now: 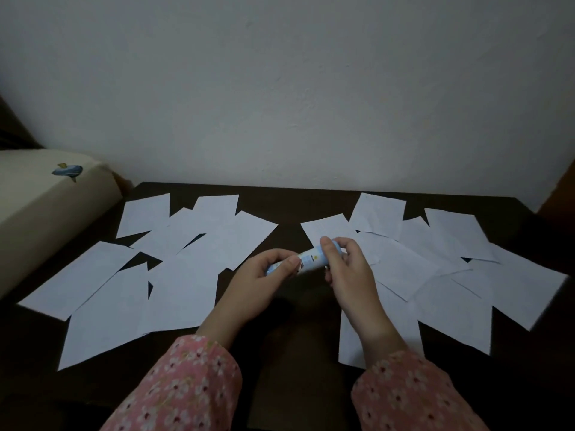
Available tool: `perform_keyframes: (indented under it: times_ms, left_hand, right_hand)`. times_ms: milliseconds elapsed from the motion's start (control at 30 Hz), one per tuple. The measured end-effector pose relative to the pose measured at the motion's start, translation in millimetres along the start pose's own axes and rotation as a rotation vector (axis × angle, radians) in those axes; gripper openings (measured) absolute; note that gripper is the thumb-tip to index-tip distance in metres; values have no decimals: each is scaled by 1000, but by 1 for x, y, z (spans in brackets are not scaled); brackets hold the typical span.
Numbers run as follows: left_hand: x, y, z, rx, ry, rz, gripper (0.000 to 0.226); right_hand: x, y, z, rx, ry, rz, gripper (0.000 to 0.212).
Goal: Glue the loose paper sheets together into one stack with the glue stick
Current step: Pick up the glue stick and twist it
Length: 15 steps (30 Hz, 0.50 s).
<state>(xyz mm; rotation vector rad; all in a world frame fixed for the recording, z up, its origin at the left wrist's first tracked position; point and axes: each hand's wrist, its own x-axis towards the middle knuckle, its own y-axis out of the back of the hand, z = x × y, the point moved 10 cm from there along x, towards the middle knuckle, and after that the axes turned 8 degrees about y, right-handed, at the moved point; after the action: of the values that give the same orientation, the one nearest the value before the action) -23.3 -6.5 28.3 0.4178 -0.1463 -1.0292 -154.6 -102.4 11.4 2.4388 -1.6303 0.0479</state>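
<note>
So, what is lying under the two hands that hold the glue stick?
Under the left hand and glue stick shows dark table. Under the right hand lie overlapping paper sheets; the hand covers part of them.

both hands (267, 272) gripping glue stick (311, 261), loose sheets (174, 275) around

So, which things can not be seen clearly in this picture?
- Glue stick, head view: both ends covered by the left hand and right hand; cap on or off unclear.
- Label print: too small and dim.
- Paper sheets: overlaps hide the exact count.
- Glue on any sheet: too dark to tell.
</note>
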Motion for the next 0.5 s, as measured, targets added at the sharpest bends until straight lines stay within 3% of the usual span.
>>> perform_keyframes:
  times_ms: [267,500]
  left_hand:
    - [15,-8,-9,43,15,-76,21]
    - [20,0,-1,18,-31,16,15]
  right_hand:
    - [9,-3,7,48,-45,-20,33]
    - [11,-4,1,69,-34,-97,29]
